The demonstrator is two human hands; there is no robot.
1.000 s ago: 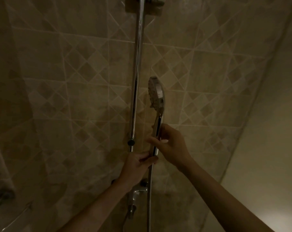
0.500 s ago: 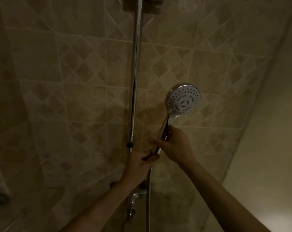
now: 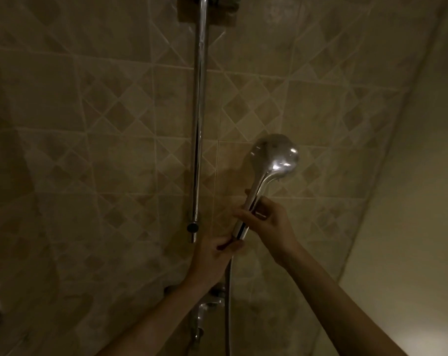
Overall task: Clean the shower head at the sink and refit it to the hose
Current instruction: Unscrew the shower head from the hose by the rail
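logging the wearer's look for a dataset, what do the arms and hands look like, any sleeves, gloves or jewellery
Both forearms are bare as far as the frame shows, with no sleeves visible. The left hand and right hand wear no gloves. The dim light shows no rings, watch or bracelet.

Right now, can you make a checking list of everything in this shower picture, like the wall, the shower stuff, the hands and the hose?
Surface: tiled wall with diamond patterns, dimly lit.
Job's things: shower head held up tilted, its shiny back to the camera; handle runs down to the hose. Whether the joint is screwed tight is hidden by fingers.
Clutter: nothing seen.
Hands: right hand grips the handle; left hand grips the top end of the hose at the joint.
Cables: only the metal hose, hanging straight down.
Surroundings: chrome slide rail on the wall; tap fitting below; plain wall at right.
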